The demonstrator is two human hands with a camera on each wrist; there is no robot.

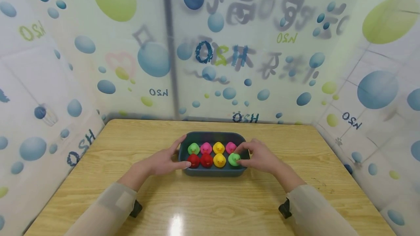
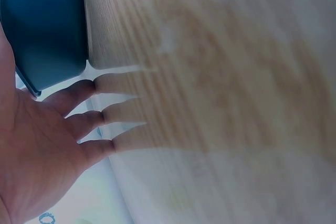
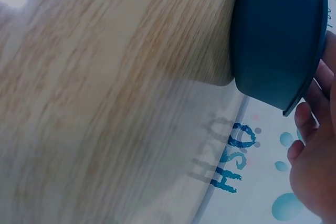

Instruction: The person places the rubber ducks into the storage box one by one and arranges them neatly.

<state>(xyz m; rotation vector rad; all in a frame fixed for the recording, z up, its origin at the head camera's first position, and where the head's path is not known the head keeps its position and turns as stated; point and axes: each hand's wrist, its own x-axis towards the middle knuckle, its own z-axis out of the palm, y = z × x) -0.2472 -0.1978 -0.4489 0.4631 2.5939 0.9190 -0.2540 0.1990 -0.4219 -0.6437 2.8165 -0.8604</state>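
Observation:
A dark blue-green rectangular tray (image 1: 213, 172) holds small rubber ducks in two rows. My right hand (image 1: 260, 157) reaches over the tray's right end and pinches the green rubber duck (image 1: 233, 159) of the front row between thumb and finger. At the left end, my left hand (image 1: 160, 161) rests against the tray with fingers spread, its thumb over the front rim by a red duck (image 1: 193, 161). Another red duck (image 1: 206, 160) and a yellow duck (image 1: 219, 160) share that row. Behind them sit a green duck (image 1: 193, 149), a pink duck (image 1: 206, 148), a yellow duck (image 1: 218, 148) and another pink duck (image 1: 230, 147).
The tray stands on a wood-grain table (image 1: 210, 203) towards its back edge. Patterned translucent curtains (image 1: 210, 94) with blue and green dots surround the table at the back and both sides. Both wrists wear dark devices below pale sleeves.

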